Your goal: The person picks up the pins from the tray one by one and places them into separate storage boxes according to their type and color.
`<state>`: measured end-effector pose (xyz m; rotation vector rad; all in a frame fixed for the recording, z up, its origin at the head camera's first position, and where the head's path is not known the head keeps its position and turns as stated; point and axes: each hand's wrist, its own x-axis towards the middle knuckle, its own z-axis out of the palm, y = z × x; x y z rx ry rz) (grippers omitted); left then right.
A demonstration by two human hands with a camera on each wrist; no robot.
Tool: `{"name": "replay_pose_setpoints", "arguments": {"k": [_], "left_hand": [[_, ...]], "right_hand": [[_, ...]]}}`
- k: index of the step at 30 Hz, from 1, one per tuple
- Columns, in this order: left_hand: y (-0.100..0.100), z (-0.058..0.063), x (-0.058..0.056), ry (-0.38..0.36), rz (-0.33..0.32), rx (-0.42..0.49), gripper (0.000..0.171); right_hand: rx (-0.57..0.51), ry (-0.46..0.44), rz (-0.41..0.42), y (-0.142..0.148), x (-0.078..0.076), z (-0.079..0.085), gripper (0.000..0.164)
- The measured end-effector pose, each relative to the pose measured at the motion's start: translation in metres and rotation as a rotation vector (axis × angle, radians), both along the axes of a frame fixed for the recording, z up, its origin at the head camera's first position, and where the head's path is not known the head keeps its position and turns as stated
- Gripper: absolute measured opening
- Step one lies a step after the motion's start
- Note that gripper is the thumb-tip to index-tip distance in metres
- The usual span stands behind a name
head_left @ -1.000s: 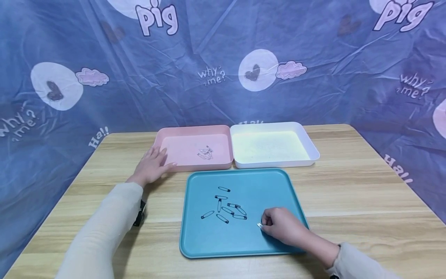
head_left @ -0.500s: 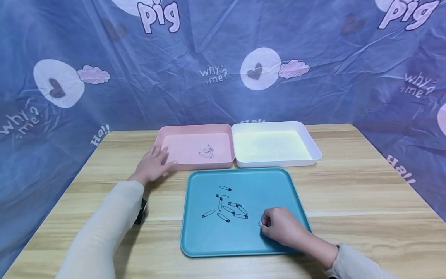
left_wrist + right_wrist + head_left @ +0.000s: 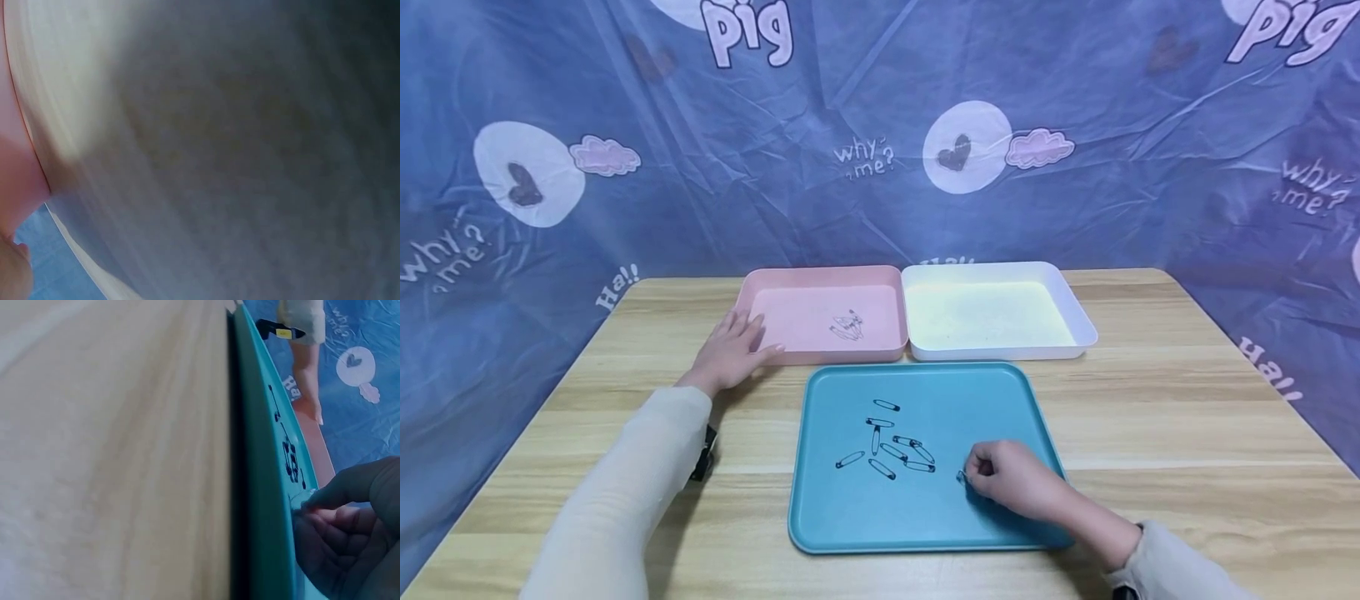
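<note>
Right hand: [image 3: 1017,479] down low over the right part of the teal tray, thumb and fingers pinching a small shiny piece [image 3: 961,477]
Small shiny piece: poking out past the fingertips, to the right of the black pins. The fingers cover most of it, so can't really tell its full shape
Left hand: [image 3: 727,354] not gripping anything, fingers laid out along the left side of the pink tray [image 3: 790,325]
Black pins: [image 3: 882,468] nine by my count on the teal tray [image 3: 865,517], mostly left of the right hand. Several touch or overlap in the middle, a couple lie off on their own
Silver pins: [image 3: 847,327] small tangled heap in the right half of the pink tray, can't count them
White tray: [image 3: 992,312] pale yellow inside, butted up against the pink one. Both sit behind the teal one, on the far side of the bench [image 3: 1180,433]
In the way: left wrist cam is mostly blurry wood, and the right one sees the teal tray nearly edge-on, so the pins bunch together
Backdrop: [image 3: 737,200] wrinkly blue cloth with cartoon lettering, right behind the bench
</note>
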<state>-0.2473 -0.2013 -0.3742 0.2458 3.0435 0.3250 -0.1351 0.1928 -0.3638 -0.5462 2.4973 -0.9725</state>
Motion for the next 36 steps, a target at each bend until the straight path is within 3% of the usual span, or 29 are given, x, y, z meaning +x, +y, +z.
{"name": "replay_pose_setpoints", "arguments": {"k": [16, 26, 36], "left_hand": [[-0.001, -0.002, -0.001, -0.003, 0.008, -0.016, 0.077], [-0.001, -0.003, 0.001, -0.012, 0.022, -0.019, 0.077], [-0.001, -0.003, 0.0, 0.004, 0.003, -0.016, 0.078]], "right_hand": [[-0.319, -0.13, 0.04, -0.02, -0.035, 0.009, 0.01], [-0.484, -0.201, -0.035, -0.043, -0.07, 0.009, 0.009], [-0.505, -0.163, -0.126, -0.066, -0.097, 0.014, 0.009]]}}
